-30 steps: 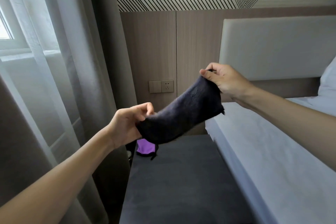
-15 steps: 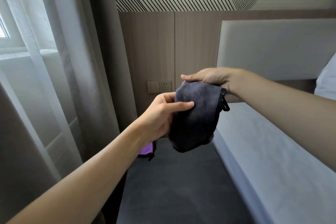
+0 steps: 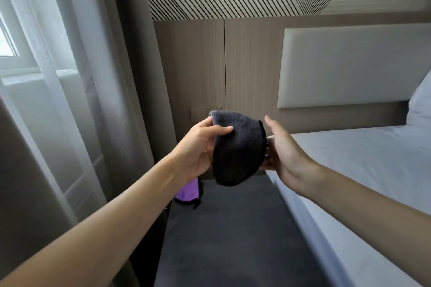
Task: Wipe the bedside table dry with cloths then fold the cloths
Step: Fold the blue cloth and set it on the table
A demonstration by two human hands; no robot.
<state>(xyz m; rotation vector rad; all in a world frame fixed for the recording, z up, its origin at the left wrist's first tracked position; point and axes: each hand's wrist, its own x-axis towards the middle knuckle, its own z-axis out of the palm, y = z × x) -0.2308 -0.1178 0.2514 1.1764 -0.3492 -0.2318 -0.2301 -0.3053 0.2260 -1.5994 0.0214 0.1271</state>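
A dark grey cloth (image 3: 238, 149), folded over, hangs in the air above the far end of the dark bedside table (image 3: 233, 235). My left hand (image 3: 198, 149) pinches its upper left edge between thumb and fingers. My right hand (image 3: 282, 151) is beside the cloth's right edge with fingers spread; its fingertips are hidden behind the cloth, so contact is unclear. A purple cloth (image 3: 187, 192) with dark trim lies on the table's far left corner, partly hidden behind my left wrist.
The bed (image 3: 363, 170) with white sheet and a pillow (image 3: 419, 105) runs along the table's right side, under a padded headboard (image 3: 349, 65). Grey curtains (image 3: 98, 77) hang to the left. A wall socket panel (image 3: 198, 113) sits behind the cloth.
The cloth went from stretched between both hands to folded over. My left hand now holds it at the top, and my right hand has let go and dropped to its right side.
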